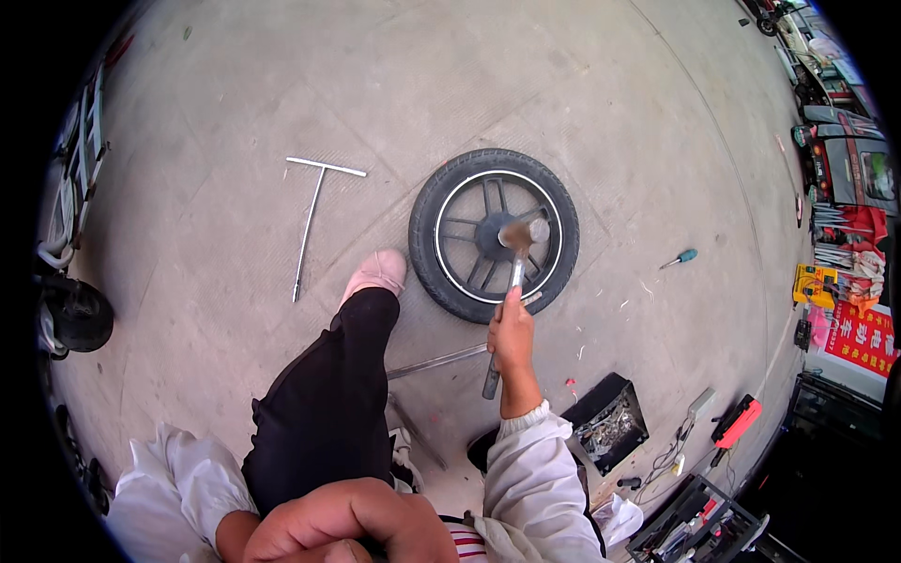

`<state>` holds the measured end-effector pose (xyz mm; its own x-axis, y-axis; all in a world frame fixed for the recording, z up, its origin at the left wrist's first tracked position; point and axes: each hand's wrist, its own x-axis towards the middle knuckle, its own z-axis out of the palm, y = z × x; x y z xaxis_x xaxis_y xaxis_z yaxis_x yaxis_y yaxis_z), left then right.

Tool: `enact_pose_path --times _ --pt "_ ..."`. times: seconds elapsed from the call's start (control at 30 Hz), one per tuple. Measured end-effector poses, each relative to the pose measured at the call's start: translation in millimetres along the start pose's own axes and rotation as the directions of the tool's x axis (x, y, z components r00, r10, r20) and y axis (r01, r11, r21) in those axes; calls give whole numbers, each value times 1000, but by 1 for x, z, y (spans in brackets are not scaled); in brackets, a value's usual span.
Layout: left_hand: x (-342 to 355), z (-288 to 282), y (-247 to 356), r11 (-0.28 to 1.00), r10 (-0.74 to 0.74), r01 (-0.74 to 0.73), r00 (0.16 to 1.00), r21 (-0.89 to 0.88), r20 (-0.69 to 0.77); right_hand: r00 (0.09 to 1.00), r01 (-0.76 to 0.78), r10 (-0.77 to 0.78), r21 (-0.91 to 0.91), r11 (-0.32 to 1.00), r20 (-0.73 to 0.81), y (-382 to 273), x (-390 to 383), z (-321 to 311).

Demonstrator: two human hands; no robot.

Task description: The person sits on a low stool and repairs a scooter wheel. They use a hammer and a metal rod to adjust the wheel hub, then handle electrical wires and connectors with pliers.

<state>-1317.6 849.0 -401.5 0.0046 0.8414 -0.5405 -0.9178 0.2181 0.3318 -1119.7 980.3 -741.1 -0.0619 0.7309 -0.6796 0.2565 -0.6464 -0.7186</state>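
Observation:
My right hand (510,333) grips a hammer (517,267) by its handle, its slightly blurred head over the hub of a black-tyred wheel (441,188) lying flat on the concrete floor. A long metal bar (432,360) lies below the wheel, partly behind that hand. My left hand (347,525) is large and close at the bottom, fingers curled; whatever they may hold is hidden. Left of the wheel lie a silver T-handled wrench (313,220) and my pink shoe (374,277). A screwdriver (678,258) with a teal handle lies to the right.
A black tray of small metal pieces (635,413), a red tool (739,422), cords and a tool crate (662,535) sit at lower right. Parked scooter parts (80,314) line the left edge. Bags, tools and a red sign (854,338) crowd the right edge.

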Motion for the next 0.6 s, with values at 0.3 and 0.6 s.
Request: enact_pose_path --times 0.3,0.6 --pt "-1 3 -2 1000 -5 4 1000 9 8 942 321 -320 -6 947 -101 -28 -7 -1" --pt "-2 2 -1 1000 -4 4 1000 19 -17 999 18 -19 -54 998 -32 19 -2 -6"
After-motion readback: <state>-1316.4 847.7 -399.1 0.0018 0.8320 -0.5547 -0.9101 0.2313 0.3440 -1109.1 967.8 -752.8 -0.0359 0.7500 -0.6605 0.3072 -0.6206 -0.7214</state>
